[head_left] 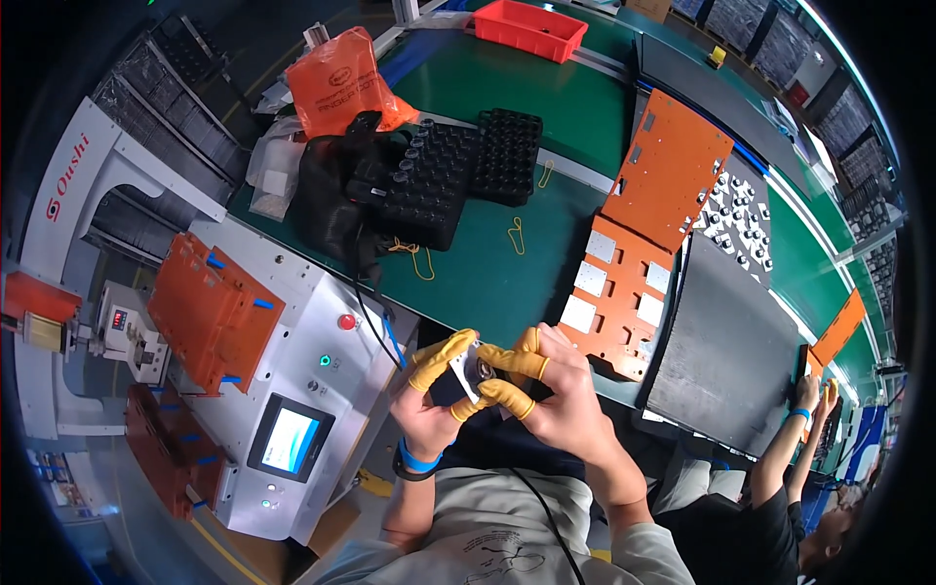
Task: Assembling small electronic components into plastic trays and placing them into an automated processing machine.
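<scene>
Between my hands, in front of my body, is a small white flat plate [463,375] with a dark round part [485,370] on it. The fingers of my left hand [432,395] close on the plate's edge. From the other side, my right hand [556,390] pinches the dark round part with thumb and fingers. Yellow finger cots cover several fingertips on both hands. A blue band [419,456] circles my left wrist. Beyond my right hand lies an orange fixture board [634,292] with several white square plates [578,313] set on it.
Black trays [434,185] and a black bag [327,195] lie on the green table [468,283], with yellow loops nearby. A machine with a screen [291,439] and orange plates stands left. To the right are a black mat [726,341], small white-and-black parts [736,219] and a co-worker [751,517].
</scene>
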Available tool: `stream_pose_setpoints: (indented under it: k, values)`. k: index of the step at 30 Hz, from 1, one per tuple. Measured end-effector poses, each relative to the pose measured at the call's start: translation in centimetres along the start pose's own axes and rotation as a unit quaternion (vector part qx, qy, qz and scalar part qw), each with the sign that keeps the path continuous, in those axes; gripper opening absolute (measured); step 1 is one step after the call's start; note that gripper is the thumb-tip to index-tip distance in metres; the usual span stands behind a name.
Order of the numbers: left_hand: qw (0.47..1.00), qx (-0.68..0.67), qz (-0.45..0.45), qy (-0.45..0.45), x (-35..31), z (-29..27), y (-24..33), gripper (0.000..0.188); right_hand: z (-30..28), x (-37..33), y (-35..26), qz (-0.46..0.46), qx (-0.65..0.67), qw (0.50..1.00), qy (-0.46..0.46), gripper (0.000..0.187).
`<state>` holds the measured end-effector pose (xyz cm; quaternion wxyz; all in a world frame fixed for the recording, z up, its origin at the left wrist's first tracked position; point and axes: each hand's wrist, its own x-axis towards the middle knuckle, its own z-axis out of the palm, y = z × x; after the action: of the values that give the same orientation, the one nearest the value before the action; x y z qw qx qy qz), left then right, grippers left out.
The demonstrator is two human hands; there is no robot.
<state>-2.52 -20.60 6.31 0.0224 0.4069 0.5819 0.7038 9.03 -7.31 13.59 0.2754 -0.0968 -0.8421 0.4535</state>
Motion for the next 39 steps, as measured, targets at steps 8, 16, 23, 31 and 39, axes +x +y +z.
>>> stream_pose_setpoints:
  k: [8,16,23,31,39]
  values:
    - [0.976,0.207,0.014,-0.072,1.3,-0.1,1.2,0.059,-1.3,0.5,1.0,0.014,-0.062,0.995,-0.074,0.028]
    - [0.949,0.245,0.035,-0.195,1.6,5.8,-0.6,0.074,-1.3,-4.0,6.0,0.181,-0.083,0.975,0.102,0.03]
    - [0.96,0.193,-0.011,-0.205,0.6,8.3,-3.3,0.065,-12.1,-13.3,13.4,0.442,-0.136,0.848,0.259,0.025]
    - [0.964,0.156,-0.045,-0.211,0.4,10.0,-5.6,0.056,-13.3,-11.7,13.5,0.518,-0.072,0.841,0.136,0.031]
    - [0.965,0.128,-0.065,-0.22,0.5,11.1,-6.2,0.053,-16.2,-11.7,17.3,0.603,-0.025,0.797,-0.002,0.048]
